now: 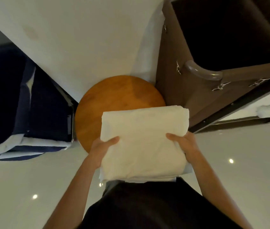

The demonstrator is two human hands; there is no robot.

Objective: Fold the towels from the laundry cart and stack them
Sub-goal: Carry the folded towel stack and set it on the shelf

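Across the far side of the room runs a broad white flat surface (81, 38), with a glossy pale floor (238, 162) spreading near and to the right. At the far right stands a tall brown laundry cart with metal clasps (172, 80); its inside is too dark for me to tell what remains in it. To the left is a navy blue fabric bin (45, 113) with a rumpled white towel (7, 146) draped at its near edge, so I would judge that more folding is left. In the middle sits a round orange-brown wooden tabletop (114, 100). Over its near edge is a folded white rectangular towel (144, 142), thick with several layers and squared off, its near end against the person's dark clothing; whether it touches the wood I cannot tell. This one looks finished and ready to set down. The left hand (103, 151) grips its left edge, thumb on top, fingers hidden beneath. The right hand (184, 146) holds the right edge likewise, thumb pressed on the cloth. I can make out no stack of folded towels.
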